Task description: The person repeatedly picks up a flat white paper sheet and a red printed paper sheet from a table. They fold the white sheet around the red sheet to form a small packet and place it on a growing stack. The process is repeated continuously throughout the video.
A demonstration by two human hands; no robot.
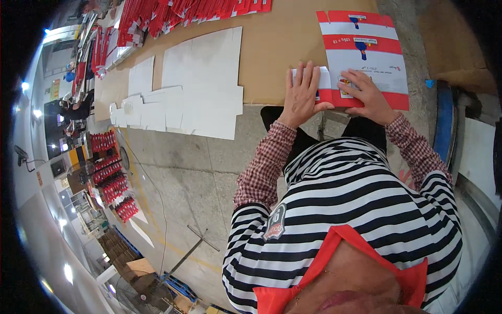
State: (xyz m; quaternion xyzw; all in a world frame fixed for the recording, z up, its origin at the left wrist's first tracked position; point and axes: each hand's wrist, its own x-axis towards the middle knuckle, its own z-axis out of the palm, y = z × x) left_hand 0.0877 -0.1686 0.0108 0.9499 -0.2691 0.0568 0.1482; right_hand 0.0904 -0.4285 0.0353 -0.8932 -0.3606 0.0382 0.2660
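A flat red-and-white printed carton blank [366, 57] lies on the brown table [272, 36] at the upper right. My left hand [301, 94] lies flat, fingers spread, on the blank's near left flap. My right hand [367, 94] presses on the near edge beside it, fingers bent over a small printed patch. Both hands bear down on the near fold of the carton. My checked sleeves and striped top fill the lower right.
Plain white carton blanks [201, 83] are spread on the table to the left. Stacks of red folded cartons [172, 13] line the far edge. More red stacks [110, 178] stand on the floor at left, with wooden pallets [125, 251] lower left. A blue bar [444, 120] runs at right.
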